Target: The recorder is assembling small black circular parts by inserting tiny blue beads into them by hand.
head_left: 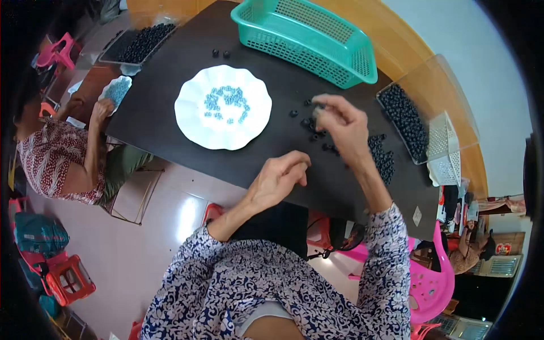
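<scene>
1. Grip, right hand (343, 122): thumb and forefinger curled close together, over small round black beads (293, 113) scattered on the surface. Can't tell if one is pinched. Left hand (276, 180): fingers half curled above the near edge, palm side hidden; can't tell if it holds anything.
2. Step in hand, my read: picking or handling the black beads by hand, right hand leading. Pale blue, clear-looking small beads (212, 102) lie in a loose ring on the plate, with neither hand at them.
3. Next move probably calls for a fine fingertip pinch; round pieces could roll.
4. Surface (153, 96): dark brown, smooth, curved by the lens. On it, big to small: teal-green rectangular perforated plastic basket (283, 51) at the far side; clear plastic bin (445, 85) loaded with black beads, at right; white scalloped plate (190, 124), left of the right hand; dense black bead pile (381, 158) beside the right forearm. Two black beads sit just past the plate.
5. Room: pale shiny floor (141, 249); co-worker in a red-and-white patterned top (62, 158) at left, one hand at a smaller white plate of blue bits (127, 85); pink plastic chair (425, 289) at right; red plastic stool (71, 280) lower left.
</scene>
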A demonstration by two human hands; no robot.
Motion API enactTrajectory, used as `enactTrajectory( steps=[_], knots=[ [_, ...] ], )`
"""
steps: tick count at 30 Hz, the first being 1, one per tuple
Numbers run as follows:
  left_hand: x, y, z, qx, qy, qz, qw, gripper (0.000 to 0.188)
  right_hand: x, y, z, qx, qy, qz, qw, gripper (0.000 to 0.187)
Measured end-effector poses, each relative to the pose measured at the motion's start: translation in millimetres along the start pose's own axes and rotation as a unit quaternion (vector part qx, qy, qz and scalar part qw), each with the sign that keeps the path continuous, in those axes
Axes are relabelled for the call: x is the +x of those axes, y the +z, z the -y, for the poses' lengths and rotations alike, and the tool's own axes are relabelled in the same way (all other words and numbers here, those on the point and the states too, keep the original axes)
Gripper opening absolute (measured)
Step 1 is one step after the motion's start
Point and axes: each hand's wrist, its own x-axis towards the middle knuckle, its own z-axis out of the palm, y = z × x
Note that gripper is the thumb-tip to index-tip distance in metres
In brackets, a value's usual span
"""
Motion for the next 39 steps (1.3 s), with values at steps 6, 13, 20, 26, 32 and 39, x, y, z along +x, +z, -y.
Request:
enactTrajectory(
  steps=[6,13,20,26,32,39],
  knots=[
    [-8,0,-8,-0.001,0.019,0.021,1.000,0.020,87,-29,33,-0.011,-0.082,-0.054,0.995,0.026],
    [-5,4,-7,0.004,0.024,0.040,0.999,0.018,130,-53,8,-0.040,-0.084,-0.096,0.991,0.030],
    [-2,6,-9,0.006,0.015,0.000,1.000,0.016,127,-120,-24,-0.136,-0.084,-0.186,0.969,0.032],
    [-3,11,-7,0.022,0.030,-0.008,0.999,0.015,40,-214,-88,-0.232,0.019,-0.284,0.930,0.028],
    [-9,7,-3,0.059,0.002,-0.043,0.997,0.015,40,-264,-94,-0.194,0.233,-0.210,0.929,0.019],
    [1,8,-3,0.036,0.040,0.002,0.999,0.016,41,-208,-107,0.009,0.085,-0.270,0.959,0.023]
  ],
)
